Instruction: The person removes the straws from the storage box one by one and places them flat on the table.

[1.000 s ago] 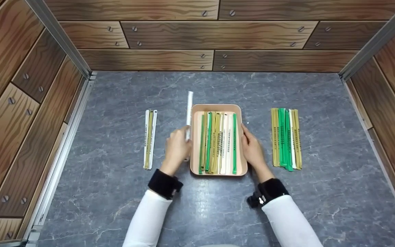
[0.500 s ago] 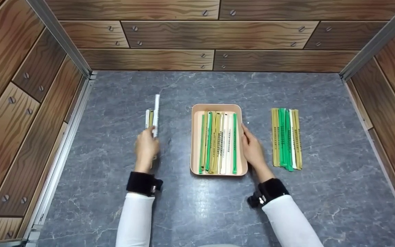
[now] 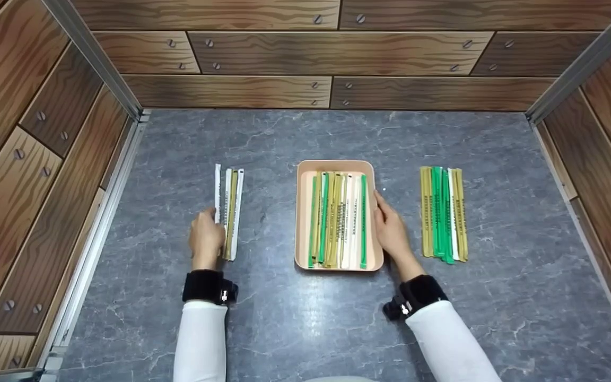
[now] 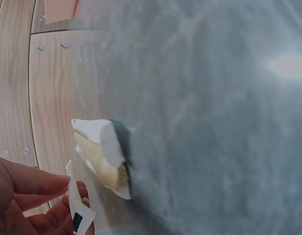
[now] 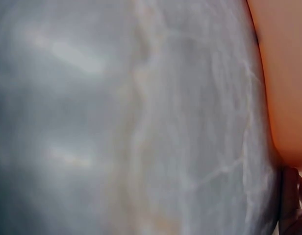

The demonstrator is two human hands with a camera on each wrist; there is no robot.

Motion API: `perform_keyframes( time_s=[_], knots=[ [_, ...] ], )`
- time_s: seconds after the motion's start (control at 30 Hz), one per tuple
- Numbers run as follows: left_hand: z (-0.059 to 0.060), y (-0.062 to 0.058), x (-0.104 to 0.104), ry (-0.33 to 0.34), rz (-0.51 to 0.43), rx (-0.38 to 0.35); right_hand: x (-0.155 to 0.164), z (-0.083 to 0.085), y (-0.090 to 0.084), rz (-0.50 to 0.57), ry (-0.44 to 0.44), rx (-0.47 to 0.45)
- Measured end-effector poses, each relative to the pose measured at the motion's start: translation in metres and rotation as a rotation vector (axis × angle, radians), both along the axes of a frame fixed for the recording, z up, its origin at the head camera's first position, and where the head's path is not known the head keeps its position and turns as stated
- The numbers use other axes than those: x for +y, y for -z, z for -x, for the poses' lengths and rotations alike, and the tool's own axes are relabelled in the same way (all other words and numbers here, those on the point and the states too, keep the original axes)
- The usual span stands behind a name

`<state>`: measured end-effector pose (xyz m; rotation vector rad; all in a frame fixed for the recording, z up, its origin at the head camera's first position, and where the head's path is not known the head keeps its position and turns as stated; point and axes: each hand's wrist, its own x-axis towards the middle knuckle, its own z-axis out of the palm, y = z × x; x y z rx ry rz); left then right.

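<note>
My left hand (image 3: 209, 223) pinches a white stick (image 3: 217, 185) and holds it flat on the grey table, just left of a small row of white and gold sticks (image 3: 232, 212). In the left wrist view my fingers (image 4: 28, 196) pinch the white stick's end (image 4: 76, 213) beside the row's ends (image 4: 104, 156). My right hand (image 3: 382, 209) rests with straight fingers against the right wall of a peach tray (image 3: 301, 223). The tray holds several green, gold and white sticks (image 3: 337, 217). The right wrist view shows the tray wall (image 5: 288, 73) and a fingertip (image 5: 292, 200).
A third pile of gold, green and white sticks (image 3: 442, 212) lies right of the tray. Wood-pattern walls (image 3: 305, 58) enclose the grey marble-look table (image 3: 305, 318) on the left, back and right, with a metal rail (image 3: 98, 233) along the left edge.
My left hand carried the white stick from beside the tray leftward and brought it down on the far left side of the small row. The right hand stayed on the tray.
</note>
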<state>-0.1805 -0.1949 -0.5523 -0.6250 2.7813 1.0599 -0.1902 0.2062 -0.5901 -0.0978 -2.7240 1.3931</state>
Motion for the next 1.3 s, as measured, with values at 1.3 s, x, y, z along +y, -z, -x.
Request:
perform_keyframes(
  time_s=[1.3],
  knots=[
    [-0.014, -0.027, 0.166, 0.56, 0.032, 0.215, 0.019, 0.004, -0.022, 0.11, -0.232, -0.194]
  ],
)
